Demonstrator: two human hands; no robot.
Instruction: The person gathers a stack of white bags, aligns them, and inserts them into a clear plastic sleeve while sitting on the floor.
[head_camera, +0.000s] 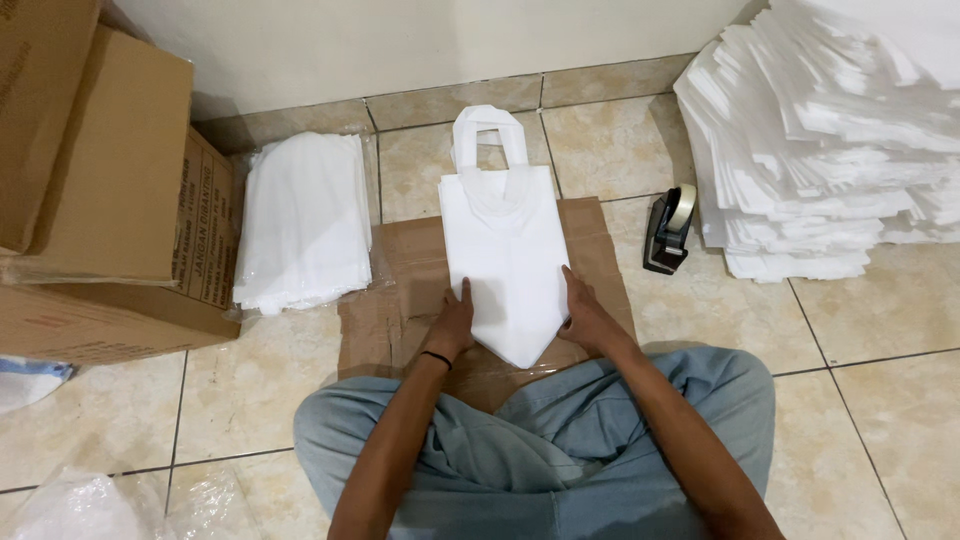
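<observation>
On cardboard (410, 270) — bag (505, 250) lengthwise (handles away).

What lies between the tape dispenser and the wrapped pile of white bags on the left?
In the head view, the white handled bag on flattened cardboard lies between the tape dispenser and wrapped pile.

Pretty even indoor light from overhead, a bit warm, so the glossy beige floor tiles (870, 330) only pick up soft sheen, no harsh glare. The flat white fabric bag (508, 265) and the tall stack of white sheets (820, 150) nearly blow out, and a soft shadow sits beside the brown cardboard boxes (100, 180). Focus is sharp mid-frame, with wide-angle bending at the edges.
</observation>
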